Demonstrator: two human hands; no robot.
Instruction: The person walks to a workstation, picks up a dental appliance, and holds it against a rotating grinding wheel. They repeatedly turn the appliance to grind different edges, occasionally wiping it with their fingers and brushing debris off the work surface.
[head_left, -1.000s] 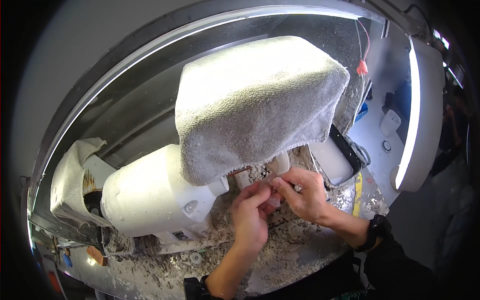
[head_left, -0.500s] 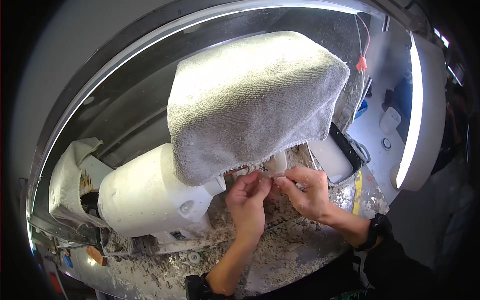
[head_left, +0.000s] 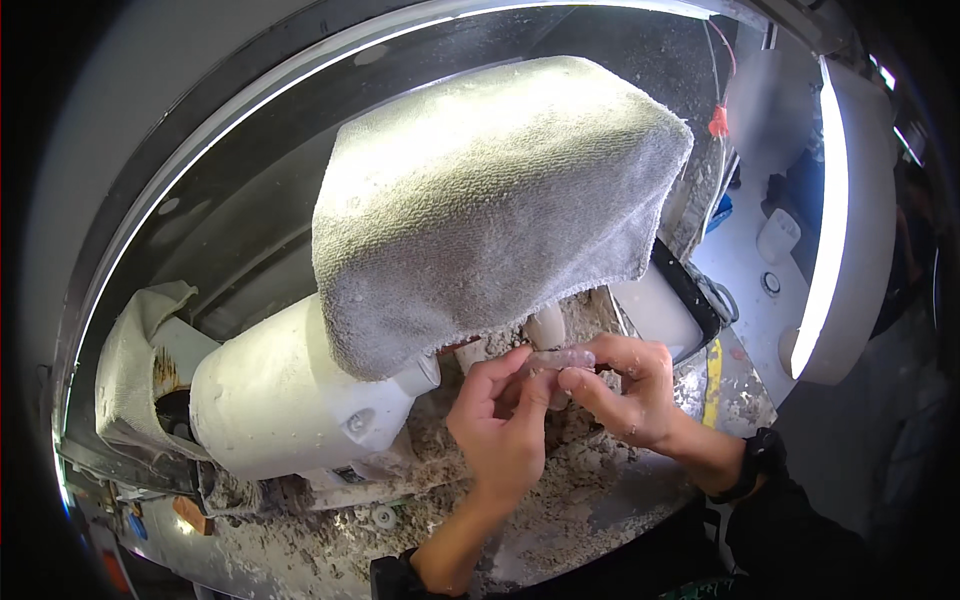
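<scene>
Both hands meet under the edge of a grey towel (head_left: 500, 200) draped over a machine. My left hand (head_left: 500, 425) and my right hand (head_left: 625, 390) together pinch a small pale, translucent piece (head_left: 560, 360) between their fingertips. Just behind it a cream-coloured wheel or spindle end (head_left: 545, 325) pokes out from under the towel. A white motor housing (head_left: 280, 400) lies to the left of my left hand. The towel hides the upper part of the machine.
Pale dust and grit cover the bench (head_left: 560, 510) under my hands. A crumpled cloth (head_left: 130, 370) lies at far left. A white tray with a black rim (head_left: 665, 305) sits to the right, and a lit white lamp bar (head_left: 835, 230) beyond it.
My hands have risen toward the towel's edge, and my left fingers have closed in on the small pale piece beside my right fingers. The view has shifted slightly.
</scene>
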